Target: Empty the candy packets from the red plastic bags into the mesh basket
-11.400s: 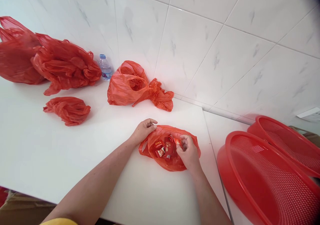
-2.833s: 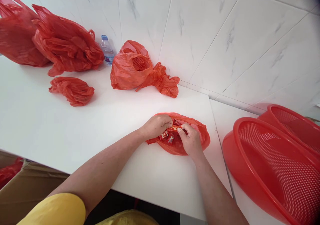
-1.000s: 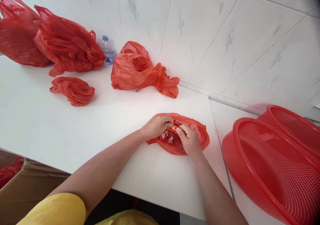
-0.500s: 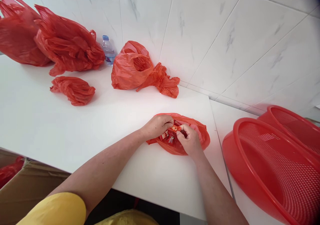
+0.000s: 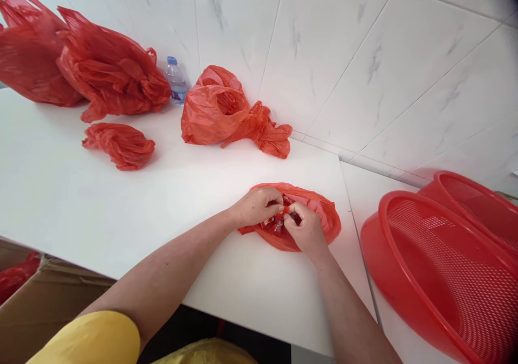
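Both hands meet over an open red plastic bag [image 5: 331, 221] that lies on the white table [image 5: 226, 277]. My left hand [image 5: 261, 205] pinches one end of a small red wrapped candy [image 5: 286, 209], and my right hand [image 5: 305, 226] pinches its other end. Fingers cover most of this candy. Several more red-wrapped candies [image 5: 278, 225] with pale print lie in the bag below and around the fingertips. The bag's rim spreads out behind and to the right of my hands.
Behind my hands sits a slumped red bag [image 5: 212, 113]. Farther left are a knotted red bag [image 5: 119, 145], a water bottle [image 5: 176, 83] and two fuller red bags [image 5: 113, 67]. Red perforated baskets [image 5: 413, 267] stand at the right. A cardboard box [image 5: 60, 294] is below the table's left edge.
My fingertips have come closer together around the candy, so less of its wrapper shows. My left hand has shifted slightly right. The bag and the things around it stay put.
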### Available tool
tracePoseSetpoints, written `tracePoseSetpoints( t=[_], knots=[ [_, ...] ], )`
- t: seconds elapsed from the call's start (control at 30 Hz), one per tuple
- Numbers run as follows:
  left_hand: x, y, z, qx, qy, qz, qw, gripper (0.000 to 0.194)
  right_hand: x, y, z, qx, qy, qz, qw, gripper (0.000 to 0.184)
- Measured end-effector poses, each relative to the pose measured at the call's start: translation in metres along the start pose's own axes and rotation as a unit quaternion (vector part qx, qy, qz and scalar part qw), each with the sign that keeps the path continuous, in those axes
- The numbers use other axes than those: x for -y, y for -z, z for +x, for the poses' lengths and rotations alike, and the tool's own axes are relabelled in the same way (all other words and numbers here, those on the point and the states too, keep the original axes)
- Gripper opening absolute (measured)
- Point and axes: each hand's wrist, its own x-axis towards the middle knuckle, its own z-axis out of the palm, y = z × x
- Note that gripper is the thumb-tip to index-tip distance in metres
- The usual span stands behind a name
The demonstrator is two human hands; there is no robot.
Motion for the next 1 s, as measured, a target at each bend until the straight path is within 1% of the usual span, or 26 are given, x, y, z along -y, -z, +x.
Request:
tracePoseSetpoints(
  t=[0.17, 0.4, 0.53, 0.6, 0.67, 0.77, 0.87, 1.0],
  knots=[
    [0.001, 0.000, 0.000, 0.001, -0.012, -0.009, 1.000, 0.014, 0.000, 0.000, 0.000, 0.004, 0.002, 0.009, 1.000, 0.019],
    [0.001, -0.001, 0.000, -0.002, -0.005, -0.018, 1.000, 0.013, 0.000, 0.000, 0.000, 0.009, 0.003, 0.023, 1.000, 0.021],
    [0.003, -0.001, 0.001, -0.020, -0.014, -0.019, 1.000, 0.018, -0.002, 0.002, 0.001, -0.010, -0.020, 0.009, 1.000, 0.019],
    [0.004, 0.000, 0.001, -0.018, -0.014, -0.019, 1.000, 0.019, -0.003, 0.004, 0.002, -0.025, -0.030, 0.008, 0.999, 0.019],
    [0.005, 0.000, 0.001, -0.011, -0.006, -0.014, 1.000, 0.018, -0.003, 0.005, 0.003, -0.032, -0.036, 0.016, 0.999, 0.020],
    [0.004, -0.001, 0.000, -0.010, 0.002, 0.013, 1.000, 0.014, -0.002, 0.007, 0.003, -0.027, -0.043, 0.027, 0.998, 0.020],
    [0.003, 0.000, 0.001, -0.038, 0.003, 0.053, 0.998, 0.012, -0.004, 0.008, 0.004, -0.026, -0.050, 0.031, 0.998, 0.020],
    [0.005, 0.003, 0.004, -0.087, 0.032, 0.091, 0.992, 0.010, -0.012, 0.007, 0.006, -0.041, -0.070, 0.039, 0.996, 0.015]
  ],
)
